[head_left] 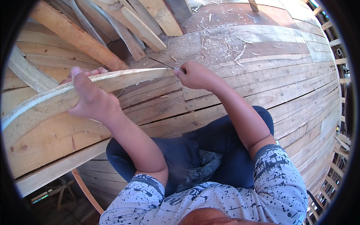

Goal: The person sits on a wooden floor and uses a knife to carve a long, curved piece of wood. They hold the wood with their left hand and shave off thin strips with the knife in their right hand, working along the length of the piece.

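A long curved wooden plank [56,101] with a pale upper edge runs from the left rim to the middle of the view. My left hand [93,95] is wrapped round it, thumb on the near side and fingertips showing over the far side. At the plank's narrow right end, my right hand [195,76] is closed round a thin dark knife [159,62], whose blade points up and left, across the plank's tip. The handle is mostly hidden in the fist. Whether the blade touches the wood I cannot tell.
I sit with bent legs [228,131] on a plank floor [292,90]. Wood shavings [236,48] lie scattered ahead. Thick beams [82,35] lean at the upper left. At the lower left, a floor edge [63,167] borders an opening. Slatted framing [339,150] lines the right.
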A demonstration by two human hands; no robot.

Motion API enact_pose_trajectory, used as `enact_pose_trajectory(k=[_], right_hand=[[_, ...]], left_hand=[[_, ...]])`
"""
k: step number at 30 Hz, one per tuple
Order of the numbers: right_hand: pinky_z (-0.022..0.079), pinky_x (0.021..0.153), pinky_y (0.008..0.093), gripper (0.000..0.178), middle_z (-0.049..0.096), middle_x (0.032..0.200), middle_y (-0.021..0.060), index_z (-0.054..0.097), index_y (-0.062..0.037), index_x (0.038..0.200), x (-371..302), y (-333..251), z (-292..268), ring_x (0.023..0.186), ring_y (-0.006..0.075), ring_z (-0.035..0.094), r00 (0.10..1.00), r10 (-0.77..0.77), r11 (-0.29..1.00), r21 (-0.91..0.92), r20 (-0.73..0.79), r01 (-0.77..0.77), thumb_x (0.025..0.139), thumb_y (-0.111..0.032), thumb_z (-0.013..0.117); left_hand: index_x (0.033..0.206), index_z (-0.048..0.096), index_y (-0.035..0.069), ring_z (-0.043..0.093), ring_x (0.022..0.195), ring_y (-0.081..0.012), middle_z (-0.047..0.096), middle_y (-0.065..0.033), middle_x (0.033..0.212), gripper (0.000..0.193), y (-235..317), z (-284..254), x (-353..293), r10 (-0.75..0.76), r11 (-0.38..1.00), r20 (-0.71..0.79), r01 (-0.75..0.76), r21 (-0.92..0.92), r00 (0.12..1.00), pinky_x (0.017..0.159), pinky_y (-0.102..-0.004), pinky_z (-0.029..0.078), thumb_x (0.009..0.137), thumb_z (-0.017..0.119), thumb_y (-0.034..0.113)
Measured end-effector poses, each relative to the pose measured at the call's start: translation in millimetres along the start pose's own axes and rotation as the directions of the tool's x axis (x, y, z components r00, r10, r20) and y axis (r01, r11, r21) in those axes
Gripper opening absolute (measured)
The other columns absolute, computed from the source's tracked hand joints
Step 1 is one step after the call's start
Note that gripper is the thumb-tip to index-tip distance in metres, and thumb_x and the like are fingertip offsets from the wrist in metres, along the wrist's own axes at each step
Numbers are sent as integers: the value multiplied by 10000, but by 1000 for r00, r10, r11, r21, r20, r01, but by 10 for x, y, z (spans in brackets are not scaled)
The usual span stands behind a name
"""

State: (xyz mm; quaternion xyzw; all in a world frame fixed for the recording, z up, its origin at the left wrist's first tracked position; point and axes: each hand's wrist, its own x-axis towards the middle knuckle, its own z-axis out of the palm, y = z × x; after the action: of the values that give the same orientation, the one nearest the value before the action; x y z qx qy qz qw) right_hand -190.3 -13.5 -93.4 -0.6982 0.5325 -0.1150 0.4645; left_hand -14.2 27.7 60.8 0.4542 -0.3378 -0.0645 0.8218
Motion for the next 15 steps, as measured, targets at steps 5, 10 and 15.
enact_pose_trajectory(k=[5,10,15], right_hand=[[276,380,240,517,382,537,-40,510,-87,689,-204,-124,-425,436,62,331,872,-258,675,724,415,-145,1018,-484,474],[171,361,231,529,315,530,-67,400,-136,649,-54,132,-245,420,27,235,814,-261,724,663,519,-191,1023,-504,461],[163,371,225,533,302,537,-82,404,-148,641,83,181,-83,426,27,233,884,-175,836,540,435,-100,1018,-519,463]], left_hand=[[988,506,-71,565,653,-186,554,-108,747,319,-61,-67,93,-37,998,-84,42,52,996,565,-353,529,821,718,100],[980,531,-100,582,682,-202,563,-121,776,326,-108,-84,152,-51,995,-117,60,76,992,582,-349,553,833,720,121],[980,530,-108,586,678,-206,566,-136,782,342,-146,-130,182,-32,996,-119,42,82,992,577,-348,560,834,729,129]])
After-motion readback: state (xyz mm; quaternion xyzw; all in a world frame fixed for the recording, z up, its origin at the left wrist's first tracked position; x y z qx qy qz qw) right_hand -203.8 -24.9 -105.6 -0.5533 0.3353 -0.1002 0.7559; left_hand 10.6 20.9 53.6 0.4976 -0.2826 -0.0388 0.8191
